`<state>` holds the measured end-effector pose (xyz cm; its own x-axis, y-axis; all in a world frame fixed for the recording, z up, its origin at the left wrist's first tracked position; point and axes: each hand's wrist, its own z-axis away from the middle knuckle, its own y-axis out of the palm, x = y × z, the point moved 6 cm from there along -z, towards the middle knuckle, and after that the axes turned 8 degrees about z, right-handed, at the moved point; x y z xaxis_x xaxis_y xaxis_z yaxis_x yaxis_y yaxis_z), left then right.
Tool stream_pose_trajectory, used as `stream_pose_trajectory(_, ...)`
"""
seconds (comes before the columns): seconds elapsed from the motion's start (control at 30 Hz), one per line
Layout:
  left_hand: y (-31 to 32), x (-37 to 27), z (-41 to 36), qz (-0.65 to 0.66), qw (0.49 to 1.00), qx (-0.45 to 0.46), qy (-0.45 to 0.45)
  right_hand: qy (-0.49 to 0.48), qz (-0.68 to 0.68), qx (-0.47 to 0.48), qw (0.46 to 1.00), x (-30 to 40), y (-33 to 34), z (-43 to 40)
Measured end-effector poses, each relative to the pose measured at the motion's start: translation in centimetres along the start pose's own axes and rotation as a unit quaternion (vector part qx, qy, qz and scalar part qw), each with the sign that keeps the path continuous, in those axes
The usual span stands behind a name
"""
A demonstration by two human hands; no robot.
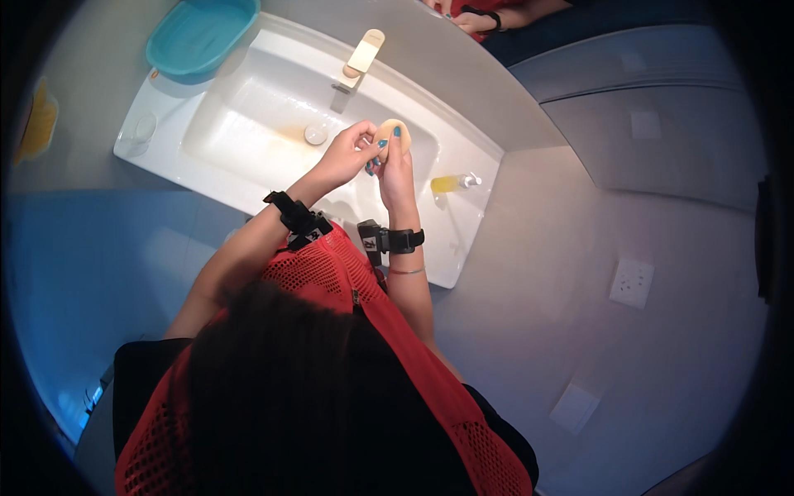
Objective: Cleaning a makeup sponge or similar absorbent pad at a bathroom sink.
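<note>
Over the right part of a white washbasin, both hands are on a round, flat beige pad, perhaps a cosmetic sponge. My right hand grips it with the thumb laid across its face. The fingertips of my left hand meet the pad's left edge, and the left thumb presses on its face. Some fingers of each hand are hidden behind the pad and the other hand. Below the hands, a round drain plug sits in the basin, with a yellowish-brown stain beside it.
A pale gold faucet rises at the basin's back edge. On the right ledge is a clear pump bottle of yellow liquid. A turquoise plastic tub is at the back left, and a clear glass is on the left ledge. Walls bound the basin behind and right.
</note>
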<state>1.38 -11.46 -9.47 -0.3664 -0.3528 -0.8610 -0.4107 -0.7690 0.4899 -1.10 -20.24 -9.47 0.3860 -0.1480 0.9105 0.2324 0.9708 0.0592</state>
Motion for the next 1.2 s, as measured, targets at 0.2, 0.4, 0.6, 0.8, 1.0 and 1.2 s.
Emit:
stream_pose_trajectory(0.2,-4.0,0.4,1.2,0.035,0.980,-0.196,0.014,0.016,0.033,0.116,0.993,-0.3,3.6,-0.4)
stream_pose_trajectory(0.4,-5.8,-0.1,2.6,0.037,0.955,-0.293,-0.034,0.037,0.032,0.211,0.976,-3.0,5.4,-0.4)
stream_pose_trajectory(0.6,-5.4,1.3,2.6,0.072,0.977,-0.196,-0.054,0.031,0.022,0.173,0.984,-4.0,5.0,-0.8)
stream_pose_trajectory(0.8,-4.6,2.8,2.2,0.052,0.990,-0.106,-0.079,0.034,0.002,0.082,0.996,-4.9,3.6,-1.3)
stream_pose_trajectory(1.0,-5.0,3.5,1.3,0.045,0.985,-0.131,-0.100,0.082,-0.038,0.062,0.994,-5.2,3.5,-1.1)
stream_pose_trajectory(1.2,-3.8,0.3,0.7,-0.029,0.968,-0.195,-0.156,0.121,-0.064,0.064,0.989,-2.8,3.8,-0.3)
